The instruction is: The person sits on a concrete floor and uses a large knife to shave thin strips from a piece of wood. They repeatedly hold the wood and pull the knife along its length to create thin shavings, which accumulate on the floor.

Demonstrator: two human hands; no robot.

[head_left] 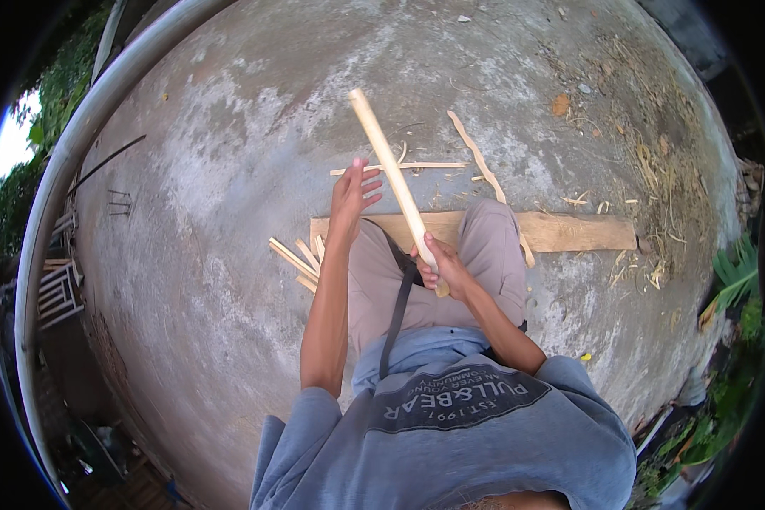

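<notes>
A pale, smooth wooden stick (391, 170) slants up and away to the left from between my knees. Its lower end is wrapped by the fingers of my right hand (446, 266). My left hand (354, 200) is raised left of the stick, fingers spread, holding nothing. Under my knees lies a flat wooden plank (574, 231). Beyond it, a thin strip of wood (438, 166) rests on the concrete, partly behind the stick. A wavy split strip (478, 153) lies to its right.
Several short wooden sticks (302, 262) lie left of my knee. Shavings and dry fibres (654, 187) litter the concrete floor (204, 280) at the right. A metal pipe (38, 221) curves along the left side. Green leaves (735, 276) stand at the right edge.
</notes>
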